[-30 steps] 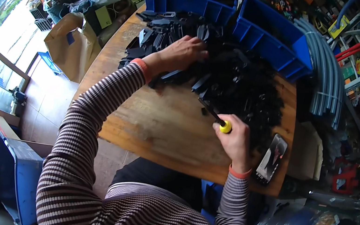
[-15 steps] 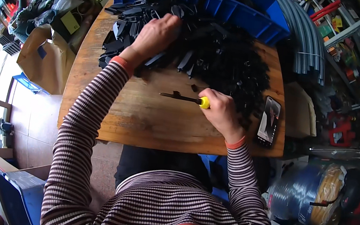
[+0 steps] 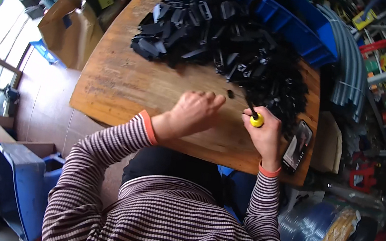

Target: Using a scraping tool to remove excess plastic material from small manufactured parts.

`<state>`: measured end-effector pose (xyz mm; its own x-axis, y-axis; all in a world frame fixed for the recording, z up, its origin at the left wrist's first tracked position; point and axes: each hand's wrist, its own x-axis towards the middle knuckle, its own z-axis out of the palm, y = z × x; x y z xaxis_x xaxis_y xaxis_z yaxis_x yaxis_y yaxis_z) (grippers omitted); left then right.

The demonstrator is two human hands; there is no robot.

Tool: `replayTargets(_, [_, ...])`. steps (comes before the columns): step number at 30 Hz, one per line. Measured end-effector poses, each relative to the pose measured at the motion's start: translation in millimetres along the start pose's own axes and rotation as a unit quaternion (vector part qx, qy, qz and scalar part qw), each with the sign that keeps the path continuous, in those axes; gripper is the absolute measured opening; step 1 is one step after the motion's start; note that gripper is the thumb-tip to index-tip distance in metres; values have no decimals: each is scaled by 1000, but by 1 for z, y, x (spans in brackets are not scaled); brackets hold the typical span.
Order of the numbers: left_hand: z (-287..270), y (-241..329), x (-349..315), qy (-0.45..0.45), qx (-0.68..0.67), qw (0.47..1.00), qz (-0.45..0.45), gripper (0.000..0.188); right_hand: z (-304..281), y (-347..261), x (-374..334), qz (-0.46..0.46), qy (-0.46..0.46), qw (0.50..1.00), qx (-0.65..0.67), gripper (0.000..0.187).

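My left hand [image 3: 195,115] is above the near middle of the wooden table [image 3: 122,91], its fingers curled in. Whatever may be inside them is hidden. In my right hand [image 3: 266,134] is a yellow-handled tool [image 3: 256,120] with a thin dark shaft, tilted toward the heap; its exact kind does not show. A large heap of black plastic parts [image 3: 187,29] covers the far side of the table. One small black piece [image 3: 230,94] lies apart from it, between the heap and my hands.
Two blue bins [image 3: 294,23] stand behind the heap. A phone [image 3: 298,146] rests at the table's right edge. Grey hoses [image 3: 350,69] hang at the far right, a brown paper bag [image 3: 70,30] stands at left, and a wrapped coil [image 3: 336,234] sits at lower right.
My left hand has left the heap and come back toward me. The tool in my right hand has swung from pointing left to pointing away. The whole view has shifted and turned.
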<state>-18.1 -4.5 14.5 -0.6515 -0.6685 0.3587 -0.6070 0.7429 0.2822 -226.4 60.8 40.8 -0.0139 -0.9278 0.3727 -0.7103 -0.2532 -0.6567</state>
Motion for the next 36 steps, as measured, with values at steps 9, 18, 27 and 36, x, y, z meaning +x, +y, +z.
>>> replayTargets(9, [-12, -21, -28, -37, -175, 983, 35, 30, 25, -9, 24, 30, -37, 998, 48, 12])
replayTargets(18, [-3, -27, -34, -56, -185, 972, 134, 48, 47, -18, 38, -28, -60, 998, 12, 17])
replayTargets(27, [1, -24, -36, -8, -189, 973, 135, 46, 53, -24, 45, -108, -92, 989, -42, 23])
replayTargets(36, [-4, -22, -38, -84, -219, 965, 116, 42, 54, -26, 45, -170, -115, 973, -106, 18])
